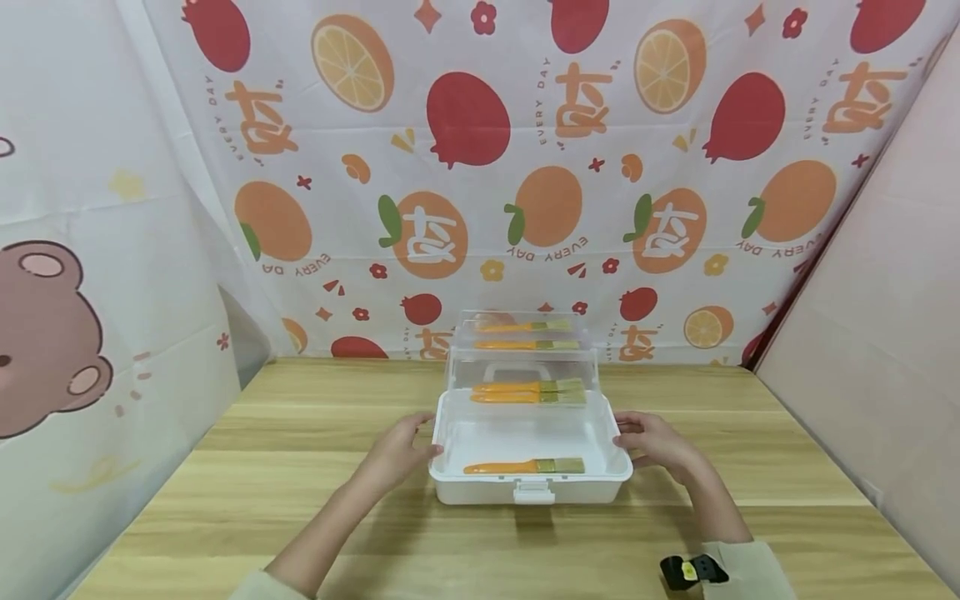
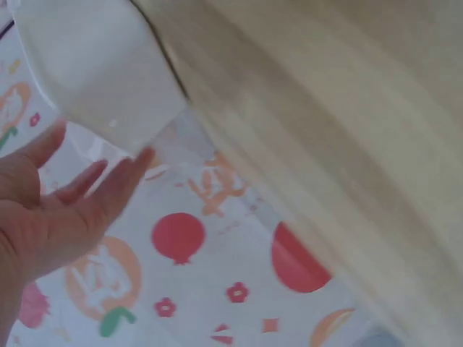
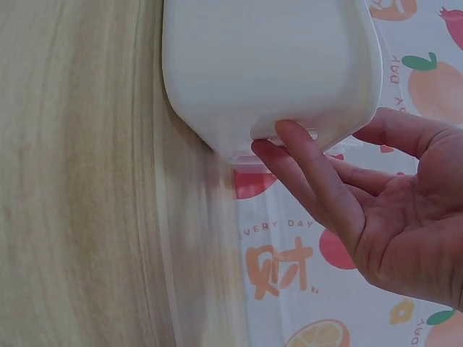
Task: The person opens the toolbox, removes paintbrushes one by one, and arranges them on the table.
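Note:
A white plastic storage box (image 1: 495,492) with a front latch stands on the wooden table, its clear lid and trays (image 1: 525,364) raised at the back. One orange-handled paintbrush (image 1: 517,467) lies along the front inside. Two more paintbrushes (image 1: 517,392) show side by side in the lower tray, and others (image 1: 517,344) higher up. My left hand (image 1: 397,450) is at the left end, fingers extended, fingertips and thumb at the rim. At the right end, my right hand (image 1: 656,442) holds the box, thumb over the rim and fingers against the outer end wall (image 3: 268,65).
Wooden table (image 1: 300,442) runs out around the box. A fruit-printed cloth (image 1: 525,167) hangs right behind it, with a bear-printed cloth (image 1: 120,250) on the left and a pale panel (image 1: 885,333) on the right. A black strap (image 1: 693,572) is at the right sleeve.

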